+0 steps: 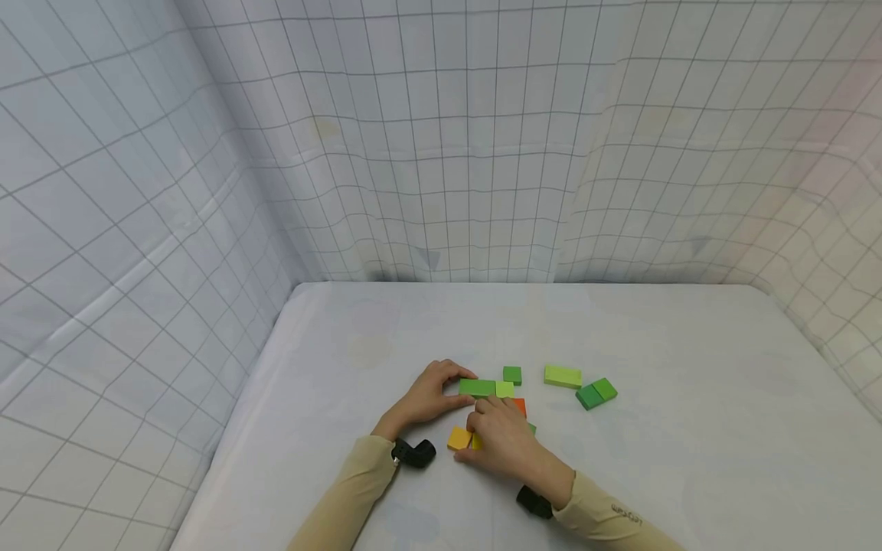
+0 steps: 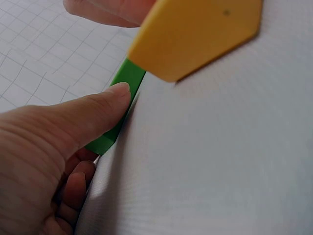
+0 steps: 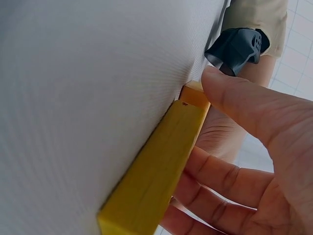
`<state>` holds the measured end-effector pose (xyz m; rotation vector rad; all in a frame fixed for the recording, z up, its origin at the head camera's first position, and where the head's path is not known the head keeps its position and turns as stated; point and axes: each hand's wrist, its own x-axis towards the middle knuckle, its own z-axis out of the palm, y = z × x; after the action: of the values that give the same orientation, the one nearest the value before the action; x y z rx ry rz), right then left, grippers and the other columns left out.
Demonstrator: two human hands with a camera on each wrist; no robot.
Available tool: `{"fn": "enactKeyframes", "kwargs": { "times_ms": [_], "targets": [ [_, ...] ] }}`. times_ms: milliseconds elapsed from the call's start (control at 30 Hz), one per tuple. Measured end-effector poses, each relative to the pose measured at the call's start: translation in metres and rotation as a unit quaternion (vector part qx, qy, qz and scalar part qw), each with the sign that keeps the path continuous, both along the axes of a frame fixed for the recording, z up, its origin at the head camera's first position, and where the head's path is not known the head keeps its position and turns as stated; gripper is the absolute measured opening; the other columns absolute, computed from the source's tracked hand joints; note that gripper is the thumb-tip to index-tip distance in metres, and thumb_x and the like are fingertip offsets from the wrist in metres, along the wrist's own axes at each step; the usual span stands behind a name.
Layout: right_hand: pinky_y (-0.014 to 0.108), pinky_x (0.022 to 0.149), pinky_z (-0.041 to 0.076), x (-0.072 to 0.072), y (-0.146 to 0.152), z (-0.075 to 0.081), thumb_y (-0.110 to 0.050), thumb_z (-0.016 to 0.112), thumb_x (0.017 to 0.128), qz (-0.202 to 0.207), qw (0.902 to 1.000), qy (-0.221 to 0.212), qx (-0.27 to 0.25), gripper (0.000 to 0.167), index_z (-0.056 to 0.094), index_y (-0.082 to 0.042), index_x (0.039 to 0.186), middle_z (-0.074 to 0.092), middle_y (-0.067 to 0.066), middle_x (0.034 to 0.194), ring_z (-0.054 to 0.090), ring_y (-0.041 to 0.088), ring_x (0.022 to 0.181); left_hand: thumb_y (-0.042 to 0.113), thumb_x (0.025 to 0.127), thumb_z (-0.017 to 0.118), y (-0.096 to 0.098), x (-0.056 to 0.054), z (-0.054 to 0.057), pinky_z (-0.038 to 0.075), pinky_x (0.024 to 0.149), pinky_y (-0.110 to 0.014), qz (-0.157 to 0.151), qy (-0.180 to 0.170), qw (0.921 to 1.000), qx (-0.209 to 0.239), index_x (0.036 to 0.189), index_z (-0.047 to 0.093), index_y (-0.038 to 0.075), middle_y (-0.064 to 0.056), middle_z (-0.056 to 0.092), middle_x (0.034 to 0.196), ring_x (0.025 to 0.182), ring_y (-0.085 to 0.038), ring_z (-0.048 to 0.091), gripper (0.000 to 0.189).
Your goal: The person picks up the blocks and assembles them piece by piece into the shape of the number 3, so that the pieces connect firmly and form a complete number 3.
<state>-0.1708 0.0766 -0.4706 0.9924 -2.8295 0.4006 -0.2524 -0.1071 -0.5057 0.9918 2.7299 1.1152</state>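
Note:
My left hand (image 1: pixel 427 394) pinches the left end of a long green block (image 1: pixel 477 388); its thumb lies along the near side in the left wrist view. A light green square block (image 1: pixel 504 389) adjoins that block's right end. My right hand (image 1: pixel 503 436) is closer to me, its thumb and index finger about a small orange-yellow block (image 1: pixel 459 438). Beside that block lies a longer yellow block (image 3: pixel 154 166), with the right fingers behind it in the right wrist view. A red-orange block (image 1: pixel 520 406) and a green one (image 1: pixel 532 429) are partly hidden by the right hand.
A small green block (image 1: pixel 512 375) lies just behind the row. Farther right are a light green long block (image 1: pixel 563 376) and two green blocks (image 1: pixel 596 393) side by side. White table (image 1: pixel 689 459), with grid-lined cloth (image 1: pixel 482 153) hanging behind and at the sides.

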Motion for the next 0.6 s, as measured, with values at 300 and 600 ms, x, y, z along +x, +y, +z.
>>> {"fn": "enactKeyframes", "kwargs": {
  "times_ms": [300,600],
  "targets": [
    [0.037,0.072,0.044,-0.008,0.024,0.017,-0.045,0.078,0.075,-0.018,0.9985,-0.006,-0.052,0.041,0.072,-0.01,0.093,0.061,-0.001,0.086,0.054,0.016,0.078,0.032,0.085,0.073,0.0,0.0,0.0,0.038,0.086,-0.034,0.002,0.001,1.0,0.003,0.116,0.065,0.019,0.007,0.059,0.107,0.099,-0.014,0.048,0.035],
    [0.035,0.066,0.046,-0.031,0.106,0.027,-0.019,0.079,0.078,-0.13,0.9886,-0.02,-0.074,0.02,0.071,-0.006,0.092,0.061,0.001,0.082,0.056,0.02,0.078,0.034,0.085,0.073,0.0,0.0,0.001,0.038,0.085,-0.033,0.014,-0.012,0.9997,-0.016,0.116,0.065,0.021,0.008,0.057,0.105,0.096,-0.012,0.046,0.035]
  ]
}}
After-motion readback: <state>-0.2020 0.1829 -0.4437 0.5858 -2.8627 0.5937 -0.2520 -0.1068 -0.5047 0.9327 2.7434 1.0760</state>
